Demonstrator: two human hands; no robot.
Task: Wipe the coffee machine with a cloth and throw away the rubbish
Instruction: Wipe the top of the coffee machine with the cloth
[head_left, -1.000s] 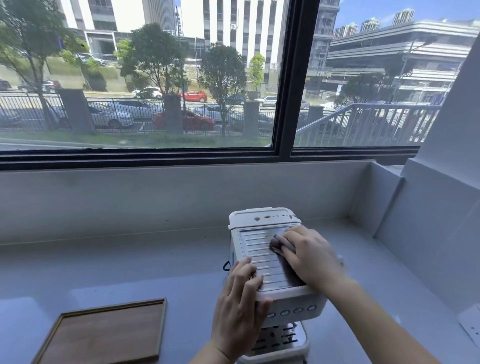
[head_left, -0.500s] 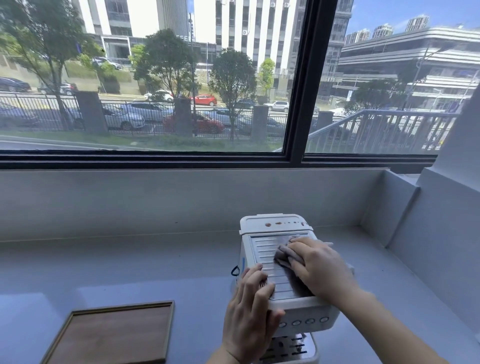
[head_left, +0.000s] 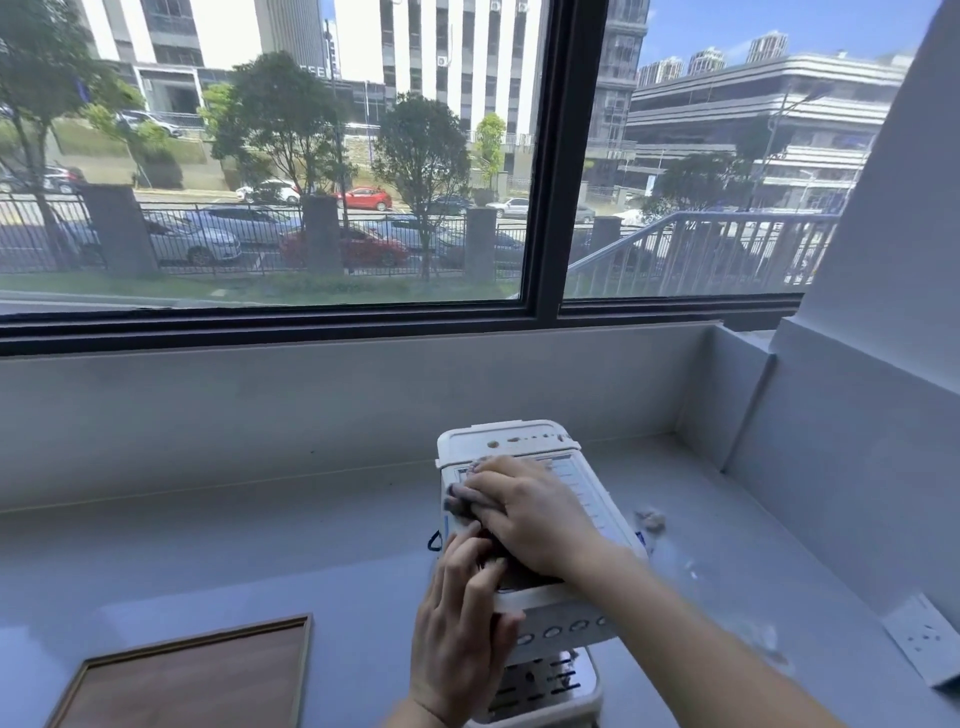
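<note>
A small white coffee machine (head_left: 506, 444) stands on the grey counter (head_left: 208, 545) below the window. My right hand (head_left: 524, 512) presses a dark grey cloth (head_left: 460, 493) flat on the machine's ribbed top, at its left side. Only an edge of the cloth shows past my fingers. My left hand (head_left: 460, 623) grips the machine's front left corner and holds it still. A crumpled scrap of rubbish (head_left: 650, 518) lies on the counter just right of the machine, with smaller bits (head_left: 763, 636) nearer the front.
A wooden tray (head_left: 192, 675) lies flat at the front left of the counter. A white wall socket (head_left: 922, 642) sits on the right wall. The counter is boxed in by the back ledge and the right wall (head_left: 857, 467).
My right hand has slid the cloth from the right part of the machine's top towards its left edge. My left hand has stayed on the front corner. The camera tilted slightly.
</note>
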